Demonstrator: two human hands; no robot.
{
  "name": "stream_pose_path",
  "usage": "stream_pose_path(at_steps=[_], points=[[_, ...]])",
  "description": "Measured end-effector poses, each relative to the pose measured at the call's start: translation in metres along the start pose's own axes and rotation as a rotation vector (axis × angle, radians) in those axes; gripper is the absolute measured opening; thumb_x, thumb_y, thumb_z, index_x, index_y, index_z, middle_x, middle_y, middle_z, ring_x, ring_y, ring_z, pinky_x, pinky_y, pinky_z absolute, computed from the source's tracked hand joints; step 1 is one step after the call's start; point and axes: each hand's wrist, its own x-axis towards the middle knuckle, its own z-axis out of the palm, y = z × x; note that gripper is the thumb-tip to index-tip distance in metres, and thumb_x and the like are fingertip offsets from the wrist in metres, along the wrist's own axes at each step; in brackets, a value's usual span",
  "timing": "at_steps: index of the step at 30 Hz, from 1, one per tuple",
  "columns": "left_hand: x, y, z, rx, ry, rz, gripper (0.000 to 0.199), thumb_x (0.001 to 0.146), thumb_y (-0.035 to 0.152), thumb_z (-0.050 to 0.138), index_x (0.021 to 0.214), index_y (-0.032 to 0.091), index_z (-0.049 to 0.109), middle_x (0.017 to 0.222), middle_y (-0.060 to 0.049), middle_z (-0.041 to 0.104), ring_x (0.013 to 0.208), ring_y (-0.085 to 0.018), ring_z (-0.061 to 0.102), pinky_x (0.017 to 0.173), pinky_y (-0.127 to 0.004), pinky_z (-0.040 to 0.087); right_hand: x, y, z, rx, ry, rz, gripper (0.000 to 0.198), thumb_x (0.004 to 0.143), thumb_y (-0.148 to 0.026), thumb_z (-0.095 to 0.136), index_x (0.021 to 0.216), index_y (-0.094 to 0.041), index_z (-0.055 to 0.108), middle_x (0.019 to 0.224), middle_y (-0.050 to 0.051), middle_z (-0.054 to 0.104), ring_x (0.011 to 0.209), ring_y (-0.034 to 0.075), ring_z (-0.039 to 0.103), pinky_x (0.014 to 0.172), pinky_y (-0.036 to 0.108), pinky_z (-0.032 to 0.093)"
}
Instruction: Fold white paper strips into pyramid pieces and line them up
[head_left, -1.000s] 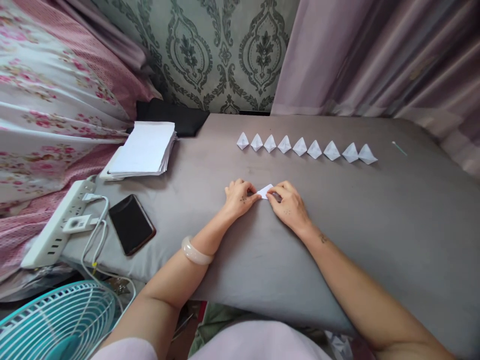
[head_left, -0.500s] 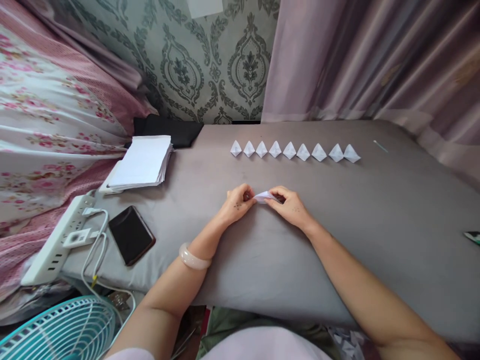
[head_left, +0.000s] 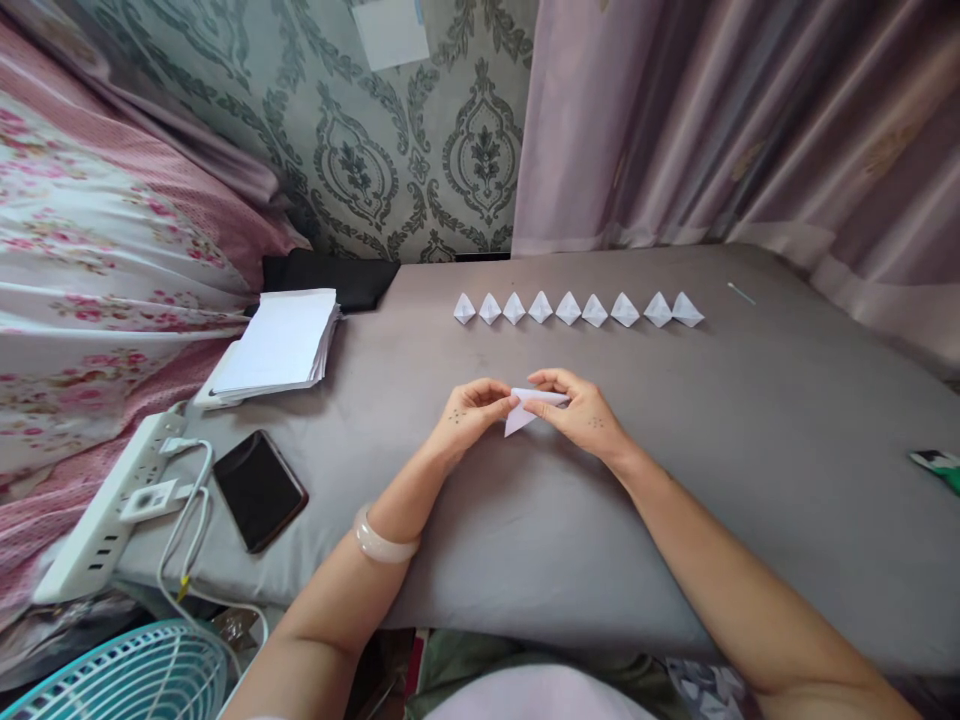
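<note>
Between my hands is a small folded piece of white paper (head_left: 523,414), one pointed corner hanging down toward me. My left hand (head_left: 475,410) pinches its left edge between thumb and fingers. On the other side my right hand (head_left: 576,408) has its thumb on the front of the paper, and the fingers curl behind it. Parts of the paper are hidden by the fingers. Beyond my hands, several folded white paper shapes (head_left: 568,309) stand in a row across the grey-covered table (head_left: 750,450).
A stack of white paper (head_left: 277,340) lies at the left, by a black item (head_left: 360,283). Nearer are a phone (head_left: 259,490) and a white power strip (head_left: 112,510) with cables. A fan (head_left: 142,670) stands low left. A thin stick (head_left: 741,293) lies far right.
The folded paper has been turned and spread from a narrow sliver to a wider triangular shape with a corner pointing down. Both hands still hold it. The camera view has tilted up slightly.
</note>
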Motion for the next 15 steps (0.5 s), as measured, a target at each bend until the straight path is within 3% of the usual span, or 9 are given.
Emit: stream_pose_path(at_steps=[5, 10, 15], points=[[0.0013, 0.0030, 0.0016, -0.178, 0.084, -0.043, 0.031, 0.062, 0.030, 0.081, 0.078, 0.014, 0.059, 0.067, 0.000, 0.064, 0.063, -0.009, 0.060, 0.059, -0.020, 0.044, 0.0016, -0.0058, 0.0029, 0.294, 0.072, 0.092, 0.042, 0.069, -0.046, 0.074, 0.099, -0.019, 0.062, 0.092, 0.007, 0.072, 0.084, 0.019, 0.066, 0.075, 0.033, 0.051], [0.0015, -0.0015, 0.0016, -0.174, 0.006, -0.080, 0.032, 0.063, 0.027, 0.081, 0.079, 0.013, 0.057, 0.068, -0.001, 0.065, 0.064, -0.010, 0.062, 0.062, -0.022, 0.046, -0.0005, -0.0067, 0.0068, 0.247, 0.099, 0.113, 0.037, 0.069, -0.052, 0.071, 0.083, -0.018, 0.068, 0.080, 0.006, 0.072, 0.072, 0.018, 0.064, 0.066, 0.031, 0.050], [-0.0002, 0.0005, 0.0021, -0.108, -0.013, -0.123, 0.045, 0.064, 0.030, 0.081, 0.101, 0.014, 0.061, 0.076, -0.002, 0.067, 0.068, -0.011, 0.063, 0.064, -0.024, 0.046, -0.0011, -0.0067, 0.0041, 0.171, 0.083, 0.092, 0.034, 0.068, -0.051, 0.071, 0.077, -0.018, 0.068, 0.073, 0.003, 0.070, 0.071, 0.019, 0.064, 0.067, 0.032, 0.050]])
